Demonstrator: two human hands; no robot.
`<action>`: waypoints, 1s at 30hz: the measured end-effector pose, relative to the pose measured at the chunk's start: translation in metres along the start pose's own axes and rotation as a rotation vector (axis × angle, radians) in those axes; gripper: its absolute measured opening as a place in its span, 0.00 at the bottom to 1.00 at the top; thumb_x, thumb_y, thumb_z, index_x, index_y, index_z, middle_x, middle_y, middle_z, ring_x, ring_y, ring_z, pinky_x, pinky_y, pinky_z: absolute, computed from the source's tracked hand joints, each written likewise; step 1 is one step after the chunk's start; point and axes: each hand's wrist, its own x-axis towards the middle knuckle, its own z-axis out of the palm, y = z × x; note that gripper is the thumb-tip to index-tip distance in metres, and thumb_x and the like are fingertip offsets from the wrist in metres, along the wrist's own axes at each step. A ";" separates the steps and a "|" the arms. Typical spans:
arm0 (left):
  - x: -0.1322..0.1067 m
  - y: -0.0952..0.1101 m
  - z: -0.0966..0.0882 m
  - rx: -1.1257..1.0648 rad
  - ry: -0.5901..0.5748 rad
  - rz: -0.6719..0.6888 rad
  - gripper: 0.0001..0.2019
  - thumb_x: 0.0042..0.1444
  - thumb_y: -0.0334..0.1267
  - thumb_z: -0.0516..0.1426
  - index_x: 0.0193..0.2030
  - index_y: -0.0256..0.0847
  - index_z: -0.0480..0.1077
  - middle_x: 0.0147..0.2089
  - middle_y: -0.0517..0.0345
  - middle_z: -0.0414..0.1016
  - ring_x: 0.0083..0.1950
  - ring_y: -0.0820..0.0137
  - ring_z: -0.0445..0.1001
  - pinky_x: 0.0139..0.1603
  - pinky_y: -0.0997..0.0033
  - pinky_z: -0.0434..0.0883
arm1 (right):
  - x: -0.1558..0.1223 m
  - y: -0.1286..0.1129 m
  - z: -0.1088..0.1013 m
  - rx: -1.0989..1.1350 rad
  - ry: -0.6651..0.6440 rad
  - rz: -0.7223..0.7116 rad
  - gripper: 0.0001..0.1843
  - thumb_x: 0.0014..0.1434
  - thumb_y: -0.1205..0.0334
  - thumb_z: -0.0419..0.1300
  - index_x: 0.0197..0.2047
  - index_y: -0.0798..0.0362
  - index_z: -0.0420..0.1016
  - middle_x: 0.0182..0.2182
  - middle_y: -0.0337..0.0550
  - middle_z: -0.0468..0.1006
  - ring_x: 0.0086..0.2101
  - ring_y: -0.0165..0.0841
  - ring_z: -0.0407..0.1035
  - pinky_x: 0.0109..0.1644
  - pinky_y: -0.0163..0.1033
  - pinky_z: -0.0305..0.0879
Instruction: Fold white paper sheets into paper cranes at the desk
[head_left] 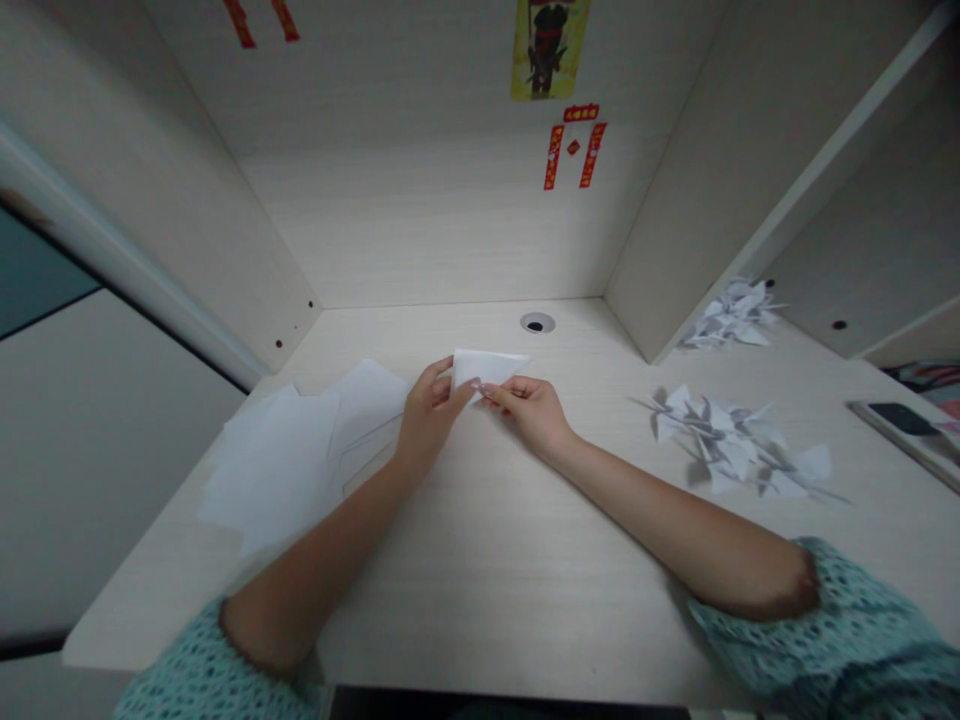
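Note:
A small folded piece of white paper (486, 366) is held just above the pale wooden desk (480, 560), near its middle. My left hand (429, 408) pinches the paper's lower left edge with curled fingers. My right hand (531, 408) pinches its lower right edge, thumb and forefinger pressed together. Both hands meet at the fold, fingertips nearly touching. Both forearms are bare, with teal knit sleeves pushed up near the elbows.
Flat white sheets (289, 455) lie stacked left of my hands. Folded paper cranes (731, 440) are heaped at the right, more cranes (731, 315) on a side shelf. A dark phone (904, 420) lies at far right. A cable hole (537, 322) sits at the back.

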 end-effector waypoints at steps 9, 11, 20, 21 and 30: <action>0.011 -0.012 -0.013 0.338 -0.175 -0.181 0.19 0.48 0.53 0.61 0.36 0.38 0.79 0.35 0.51 0.81 0.37 0.63 0.77 0.34 0.71 0.67 | 0.000 -0.001 0.001 0.056 -0.024 0.033 0.19 0.41 0.47 0.69 0.18 0.55 0.74 0.17 0.39 0.73 0.19 0.26 0.59 0.25 0.35 0.52; 0.015 -0.011 -0.016 0.381 -0.212 -0.224 0.18 0.48 0.51 0.61 0.37 0.38 0.79 0.34 0.52 0.82 0.36 0.65 0.77 0.34 0.72 0.66 | 0.001 0.000 -0.001 0.016 -0.020 0.038 0.19 0.40 0.47 0.70 0.18 0.55 0.74 0.16 0.39 0.73 0.19 0.25 0.58 0.25 0.35 0.50; 0.019 -0.006 -0.017 0.441 -0.185 -0.258 0.17 0.45 0.50 0.62 0.33 0.37 0.79 0.33 0.49 0.82 0.30 0.69 0.74 0.30 0.73 0.63 | 0.014 -0.013 -0.019 0.013 0.104 0.031 0.20 0.43 0.46 0.68 0.17 0.54 0.72 0.17 0.38 0.70 0.22 0.27 0.58 0.27 0.35 0.51; 0.019 -0.006 -0.017 0.438 -0.184 -0.261 0.17 0.45 0.50 0.62 0.33 0.37 0.79 0.33 0.49 0.82 0.30 0.69 0.74 0.30 0.73 0.63 | 0.014 -0.014 -0.019 0.022 0.115 0.042 0.20 0.42 0.46 0.68 0.17 0.54 0.71 0.18 0.37 0.70 0.22 0.27 0.58 0.27 0.35 0.51; 0.021 -0.007 -0.022 0.453 -0.183 -0.275 0.18 0.43 0.52 0.63 0.32 0.37 0.79 0.31 0.49 0.81 0.26 0.70 0.71 0.27 0.73 0.60 | 0.023 -0.012 -0.028 0.111 0.241 0.094 0.17 0.37 0.51 0.72 0.21 0.55 0.74 0.20 0.37 0.72 0.22 0.25 0.61 0.26 0.34 0.54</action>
